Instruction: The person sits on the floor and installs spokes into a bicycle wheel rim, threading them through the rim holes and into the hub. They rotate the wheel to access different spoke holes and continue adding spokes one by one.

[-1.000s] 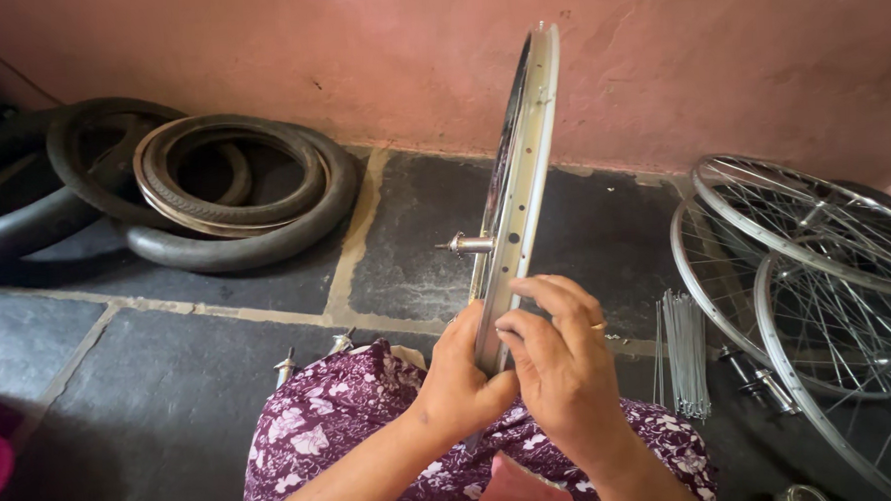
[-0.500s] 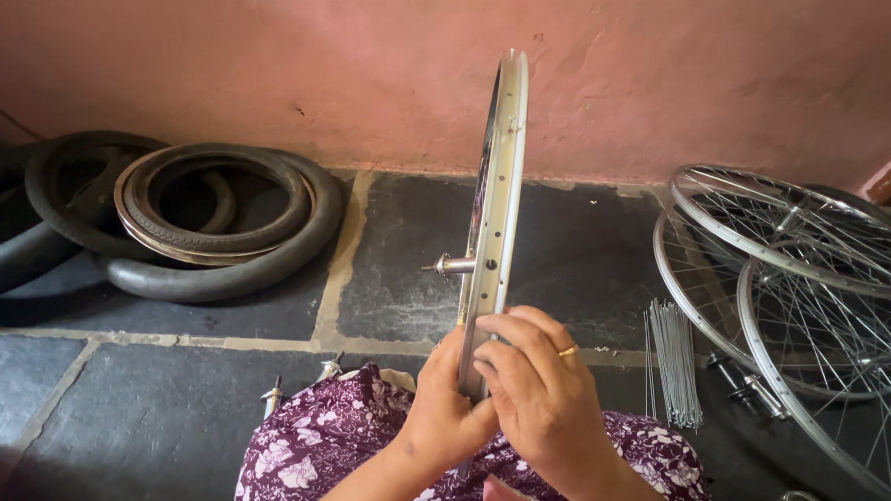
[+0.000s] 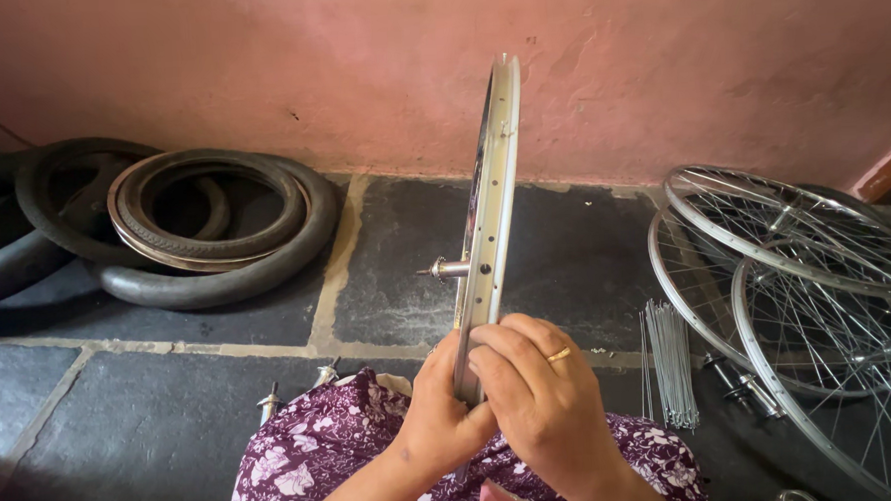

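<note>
A silver bicycle wheel rim (image 3: 493, 188) stands upright and edge-on in front of me, its hub axle (image 3: 444, 271) sticking out to the left. My left hand (image 3: 441, 413) grips the rim's lower part from the left. My right hand (image 3: 544, 401), with a gold ring on one finger, wraps over the rim's near edge from the right. Both hands meet low on the rim, above my lap in purple flowered cloth (image 3: 319, 456).
Black tyres (image 3: 214, 231) lie stacked at the left by the pink wall. Several spoked wheels (image 3: 797, 275) lie at the right. A bundle of loose spokes (image 3: 669, 361) rests on the dark stone floor beside them. Small axle parts (image 3: 272, 398) sit near my left knee.
The view has shifted slightly, so the rim stands more upright and nearer the middle. My hands keep hold low on the rim, the right hand's fingers curling further over its edge.
</note>
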### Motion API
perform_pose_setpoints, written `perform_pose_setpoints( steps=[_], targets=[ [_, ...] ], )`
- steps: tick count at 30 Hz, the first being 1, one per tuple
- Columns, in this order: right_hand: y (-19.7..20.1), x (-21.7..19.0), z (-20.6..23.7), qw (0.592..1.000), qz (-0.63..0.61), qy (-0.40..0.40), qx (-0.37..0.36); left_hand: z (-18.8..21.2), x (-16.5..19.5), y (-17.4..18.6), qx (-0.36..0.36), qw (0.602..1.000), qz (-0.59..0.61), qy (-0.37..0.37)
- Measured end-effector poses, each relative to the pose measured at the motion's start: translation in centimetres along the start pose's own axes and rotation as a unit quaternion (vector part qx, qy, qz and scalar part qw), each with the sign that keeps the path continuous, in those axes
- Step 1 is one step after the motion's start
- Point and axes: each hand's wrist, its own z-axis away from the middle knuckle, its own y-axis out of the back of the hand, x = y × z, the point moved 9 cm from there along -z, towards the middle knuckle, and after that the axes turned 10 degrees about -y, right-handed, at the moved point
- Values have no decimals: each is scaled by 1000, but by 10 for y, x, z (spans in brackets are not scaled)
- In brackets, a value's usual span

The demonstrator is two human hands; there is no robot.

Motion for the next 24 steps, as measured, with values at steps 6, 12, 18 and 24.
perform_pose_setpoints(
  steps=[6, 12, 18, 24],
  targets=[
    [-1, 2, 2, 1000, -14, -4, -11, 3, 0, 0, -1, 1000, -4, 0],
    [-6, 1, 3, 1000, -13, -4, -23, 2, -2, 2, -5, 1000, 19, 15],
    [1, -4, 4, 1000, -2, 10, 14, 1, 1, 2, -8, 1000, 11, 3],
    [4, -3, 10, 997, -27, -37, 57, 9, 1, 2, 5, 999, -18, -51]
  ],
)
